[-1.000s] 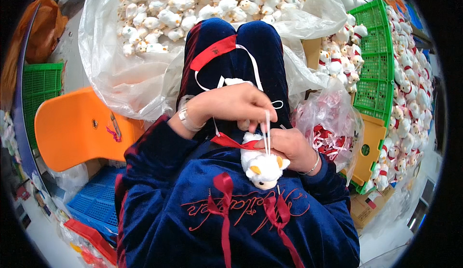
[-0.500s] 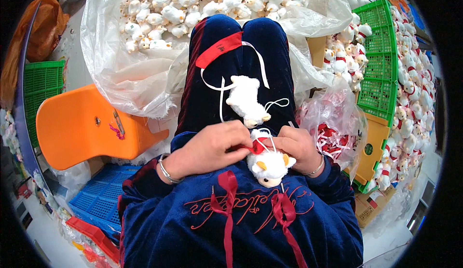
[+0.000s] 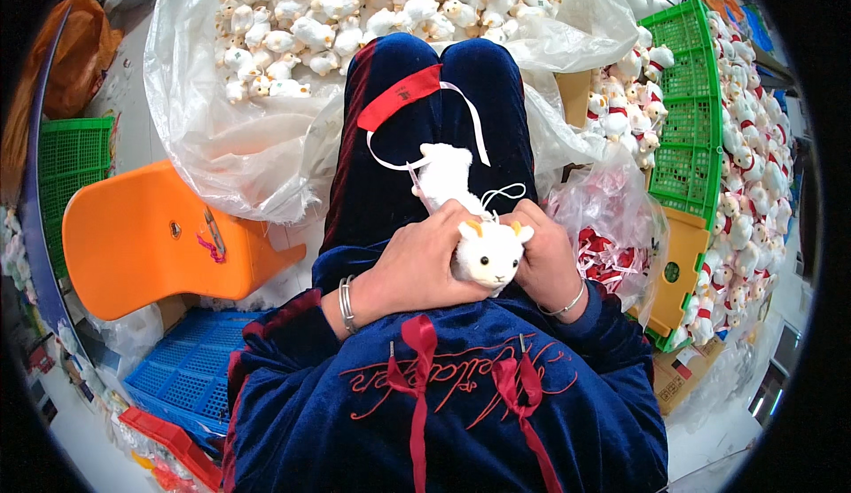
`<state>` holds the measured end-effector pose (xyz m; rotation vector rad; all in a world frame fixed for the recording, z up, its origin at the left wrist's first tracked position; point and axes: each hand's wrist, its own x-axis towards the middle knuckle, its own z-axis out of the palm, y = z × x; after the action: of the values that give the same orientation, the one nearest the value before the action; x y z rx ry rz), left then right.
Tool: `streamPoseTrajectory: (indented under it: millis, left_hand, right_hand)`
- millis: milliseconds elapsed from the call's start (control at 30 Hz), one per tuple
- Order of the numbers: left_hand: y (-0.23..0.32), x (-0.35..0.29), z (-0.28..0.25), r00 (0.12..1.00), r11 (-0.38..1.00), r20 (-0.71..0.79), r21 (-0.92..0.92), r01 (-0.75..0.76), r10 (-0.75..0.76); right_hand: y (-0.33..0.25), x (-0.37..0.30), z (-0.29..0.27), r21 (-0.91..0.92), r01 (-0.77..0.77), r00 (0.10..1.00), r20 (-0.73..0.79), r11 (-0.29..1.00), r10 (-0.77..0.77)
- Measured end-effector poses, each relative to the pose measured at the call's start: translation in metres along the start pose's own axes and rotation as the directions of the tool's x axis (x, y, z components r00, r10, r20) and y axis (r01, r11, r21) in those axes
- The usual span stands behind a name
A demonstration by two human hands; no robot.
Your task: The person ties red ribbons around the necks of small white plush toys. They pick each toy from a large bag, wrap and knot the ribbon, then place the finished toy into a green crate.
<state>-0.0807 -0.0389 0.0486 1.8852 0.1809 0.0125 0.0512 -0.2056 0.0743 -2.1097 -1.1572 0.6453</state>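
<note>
Over my lap I hold a small white plush animal (image 3: pixel 492 255) with yellow-orange horns, its face turned up. My left hand (image 3: pixel 418 262) is wrapped round its left side, and my right hand (image 3: pixel 544 261) grips it from the right. Its back and neck are hidden by its head and my fingers. Just beyond it, a second white plush animal (image 3: pixel 446 172) lies on my thighs, and a white cord loop (image 3: pixel 507 193) shows beside it. Farther up my legs rests a red cloth band (image 3: pixel 399 98) with white ribbon (image 3: pixel 479 125) ends.
A clear plastic sheet (image 3: pixel 213 152) ahead holds a heap of white plush animals (image 3: pixel 310 32). At left stand an orange chair (image 3: pixel 133 236) and a blue crate (image 3: pixel 191 360). A bag of red bands (image 3: pixel 612 258), a green crate (image 3: pixel 687 94) and banded plush animals (image 3: pixel 749 183) are at right.
The held plush animal has tipped up so its face shows, and the red band on it is now out of sight. Both hands have shifted slightly up and closed round it.
</note>
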Motion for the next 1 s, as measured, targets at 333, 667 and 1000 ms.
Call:
streamPoseTrajectory:
  millis: [333, 667, 1000]
  left_hand:
    - [-0.018, 0.024, 0.007, 0.986, 0.961, -0.005, -0.224, 0.164, -0.169]
    - [-0.012, 0.02, -0.016, 0.954, 0.912, 0.038, -0.284, 0.295, -0.297]
    - [-0.024, 0.017, -0.017, 0.935, 0.9, 0.085, -0.254, 0.354, -0.344]
  right_hand:
    - [0.026, 0.016, -0.01, 0.235, -0.196, 0.975, 0.147, 0.952, 0.165]
    - [0.023, 0.007, -0.009, 0.073, 0.049, 0.993, -0.109, 0.996, -0.041]
    - [0.031, 0.009, -0.001, 0.098, 0.119, 0.992, -0.056, 0.988, -0.114]
